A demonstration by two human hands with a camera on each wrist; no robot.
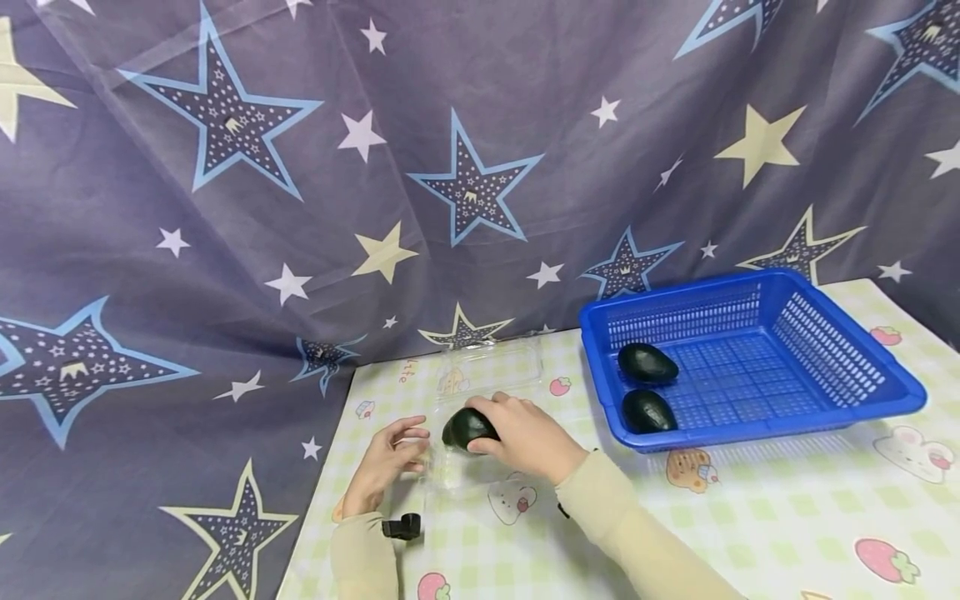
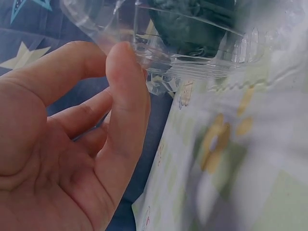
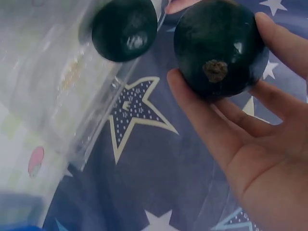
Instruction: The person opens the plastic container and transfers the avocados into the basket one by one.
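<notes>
My right hand (image 1: 525,437) grips a dark green avocado (image 3: 221,43) between thumb and fingers, with the brown stem scar showing in the right wrist view. It is over a clear plastic clamshell box (image 1: 457,477), whose lid (image 1: 498,367) lies folded back toward the curtain. A second avocado (image 3: 124,31) is in the box, mostly hidden behind the held one in the head view. At the box's left side is my left hand (image 1: 386,462), fingers loosely bent and fingertips right at the plastic edge.
A blue plastic basket (image 1: 772,427) stands on the right, with two avocados (image 1: 648,364) at its left end. The table has a checked cloth (image 1: 750,533) with printed cartoons. Behind hangs a dark curtain (image 1: 570,67) with stars.
</notes>
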